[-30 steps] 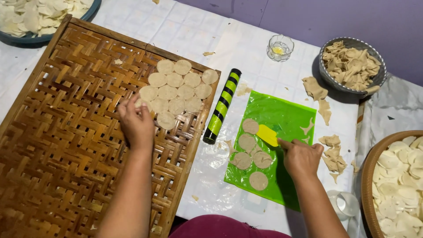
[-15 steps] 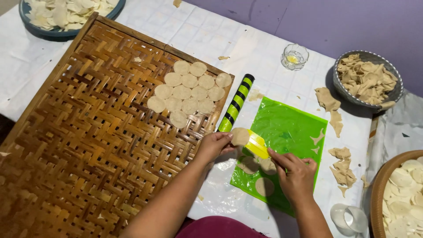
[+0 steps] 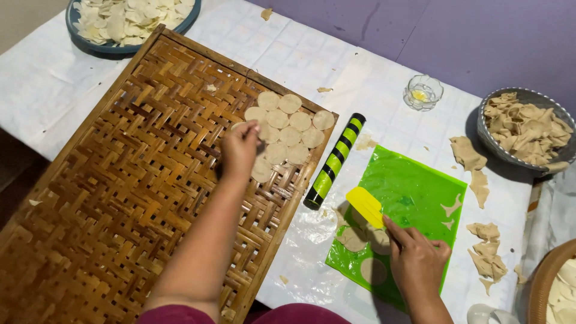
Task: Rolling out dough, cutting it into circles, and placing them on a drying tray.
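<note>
Dough discs (image 3: pixel 287 129) are laid in a small cluster at the far right corner of the woven bamboo tray (image 3: pixel 120 198), most of which is uncovered. Another disc is set down by the closed left hand (image 3: pixel 240 150). A yellow scraper (image 3: pixel 366 206) is gripped by the right hand (image 3: pixel 417 264) under three or four cut discs (image 3: pixel 360 240) remaining on the green mat (image 3: pixel 414 198).
</note>
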